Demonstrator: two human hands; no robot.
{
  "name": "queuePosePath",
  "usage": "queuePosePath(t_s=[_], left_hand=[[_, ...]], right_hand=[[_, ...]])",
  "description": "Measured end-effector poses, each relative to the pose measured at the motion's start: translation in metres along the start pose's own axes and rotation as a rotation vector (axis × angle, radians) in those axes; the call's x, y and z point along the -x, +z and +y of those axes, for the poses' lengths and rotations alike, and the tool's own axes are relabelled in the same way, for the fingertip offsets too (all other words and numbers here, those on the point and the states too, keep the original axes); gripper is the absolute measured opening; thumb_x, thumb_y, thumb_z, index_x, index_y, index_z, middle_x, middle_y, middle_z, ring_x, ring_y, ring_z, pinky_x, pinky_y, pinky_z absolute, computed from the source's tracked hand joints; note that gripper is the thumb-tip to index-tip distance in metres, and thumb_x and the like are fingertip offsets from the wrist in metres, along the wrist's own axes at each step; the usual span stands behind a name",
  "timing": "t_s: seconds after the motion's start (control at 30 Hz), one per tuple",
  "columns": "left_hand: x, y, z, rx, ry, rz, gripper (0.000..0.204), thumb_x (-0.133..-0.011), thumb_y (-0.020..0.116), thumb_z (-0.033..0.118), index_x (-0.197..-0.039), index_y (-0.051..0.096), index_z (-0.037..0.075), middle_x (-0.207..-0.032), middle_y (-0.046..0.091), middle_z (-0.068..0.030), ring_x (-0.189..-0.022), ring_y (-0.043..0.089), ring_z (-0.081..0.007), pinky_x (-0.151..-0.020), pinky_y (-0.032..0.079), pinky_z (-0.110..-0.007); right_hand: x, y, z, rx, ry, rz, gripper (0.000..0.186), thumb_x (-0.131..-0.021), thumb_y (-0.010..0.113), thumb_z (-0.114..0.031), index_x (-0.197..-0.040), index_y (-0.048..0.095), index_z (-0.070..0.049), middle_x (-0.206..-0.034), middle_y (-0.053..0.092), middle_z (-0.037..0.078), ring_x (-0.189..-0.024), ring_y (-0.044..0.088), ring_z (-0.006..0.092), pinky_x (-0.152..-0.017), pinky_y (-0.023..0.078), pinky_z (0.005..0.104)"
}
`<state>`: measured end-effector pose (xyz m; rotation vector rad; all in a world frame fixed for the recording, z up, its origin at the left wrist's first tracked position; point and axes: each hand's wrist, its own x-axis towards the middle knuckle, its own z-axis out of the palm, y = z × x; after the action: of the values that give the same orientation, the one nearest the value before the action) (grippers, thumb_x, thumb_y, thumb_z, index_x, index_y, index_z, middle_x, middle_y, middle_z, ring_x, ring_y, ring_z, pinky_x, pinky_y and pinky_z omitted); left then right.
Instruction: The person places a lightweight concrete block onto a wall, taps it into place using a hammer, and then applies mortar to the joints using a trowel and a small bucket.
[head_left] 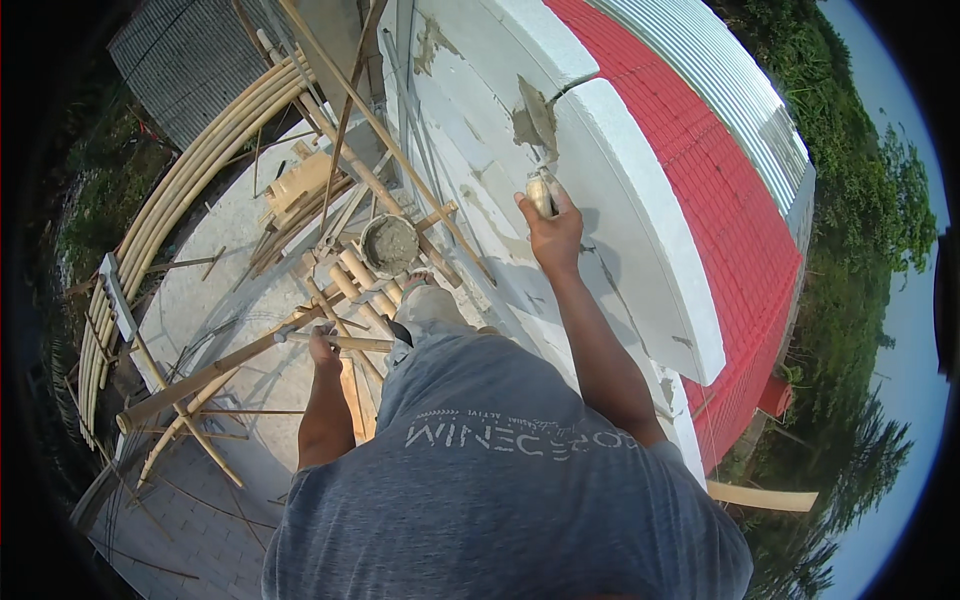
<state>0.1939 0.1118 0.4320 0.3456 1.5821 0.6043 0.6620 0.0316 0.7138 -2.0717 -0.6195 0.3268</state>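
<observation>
My right hand (550,225) is wrapped round the handle of a trowel (540,125), its blade on a patch of wet grey mortar on the white block wall (630,200). My left hand (325,345) is low on the left, closed beside a bamboo pole (240,368) and a small pale object; I cannot make out exactly what it grips. A bucket of grey mortar (390,243) stands among the bamboo, just beyond my foot (418,280).
Bamboo scaffolding (185,155) curves along the left, above a pale concrete floor (205,300) far below, with loose boards (300,180) on it. A red roof (720,250) and corrugated sheeting (730,60) lie beyond the wall, with trees (860,320) behind.
</observation>
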Motion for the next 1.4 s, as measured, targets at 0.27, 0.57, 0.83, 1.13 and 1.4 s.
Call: queuePosePath(t_s=[0.27, 0.57, 0.83, 1.13, 1.4], left_hand=[[0.001, -0.004, 0.0, -0.042, 0.025, -0.023, 0.04, -0.102, 0.042, 0.042, -0.111, 0.068, 0.013, -0.117, 0.066, -0.0007, -0.105, 0.055, -0.015, -0.085, 0.041, -0.037], [0.003, -0.016, -0.011, 0.018, 0.035, 0.011, 0.033, -0.101, 0.043, 0.039, -0.111, 0.063, 0.015, -0.119, 0.068, -0.0012, -0.104, 0.056, -0.0165, -0.09, 0.042, -0.04], [-0.002, -0.006, -0.013, -0.02, -0.061, 0.015, 0.025, -0.1, 0.045, 0.038, -0.105, 0.059, 0.018, -0.116, 0.069, -0.0004, -0.104, 0.058, -0.0164, -0.089, 0.042, -0.041], [-0.006, 0.009, -0.002, -0.018, 0.005, 0.002, 0.024, -0.098, 0.047, 0.037, -0.101, 0.061, 0.017, -0.115, 0.068, 0.0001, -0.104, 0.058, -0.0153, -0.085, 0.042, -0.039], [0.011, 0.006, -0.002, -0.011, 0.018, 0.002, 0.024, -0.096, 0.047, 0.034, -0.101, 0.062, 0.017, -0.116, 0.067, 0.0002, -0.106, 0.056, -0.0155, -0.085, 0.04, -0.038]], right_hand=[[-0.003, -0.057, -0.007, -0.443, 0.211, -0.17, 0.042, -0.09, 0.074, -0.016, -0.128, 0.064, -0.001, -0.078, 0.064, 0.002, -0.056, 0.053, 0.0066, -0.043, 0.04, 0.0236], [0.048, -0.071, 0.012, -0.253, 0.235, -0.256, 0.036, -0.091, 0.074, -0.019, -0.121, 0.068, 0.0, -0.086, 0.07, 0.012, -0.063, 0.064, 0.0161, -0.053, 0.049, 0.0321], [0.008, -0.038, -0.001, 0.436, -0.088, 0.0, 0.046, -0.08, 0.081, -0.033, -0.115, 0.072, -0.005, -0.096, 0.073, 0.018, -0.088, 0.07, 0.0329, -0.081, 0.053, 0.0402], [-0.008, -0.057, -0.016, 0.341, -0.361, 0.064, 0.042, -0.086, 0.078, -0.025, -0.12, 0.069, -0.002, -0.092, 0.072, 0.012, -0.079, 0.068, 0.0253, -0.074, 0.053, 0.0365], [-0.016, -0.089, -0.031, -0.287, 0.204, -0.198, 0.04, -0.092, 0.074, -0.025, -0.123, 0.067, 0.0, -0.079, 0.065, 0.003, -0.049, 0.049, 0.006, -0.044, 0.039, 0.0244]])
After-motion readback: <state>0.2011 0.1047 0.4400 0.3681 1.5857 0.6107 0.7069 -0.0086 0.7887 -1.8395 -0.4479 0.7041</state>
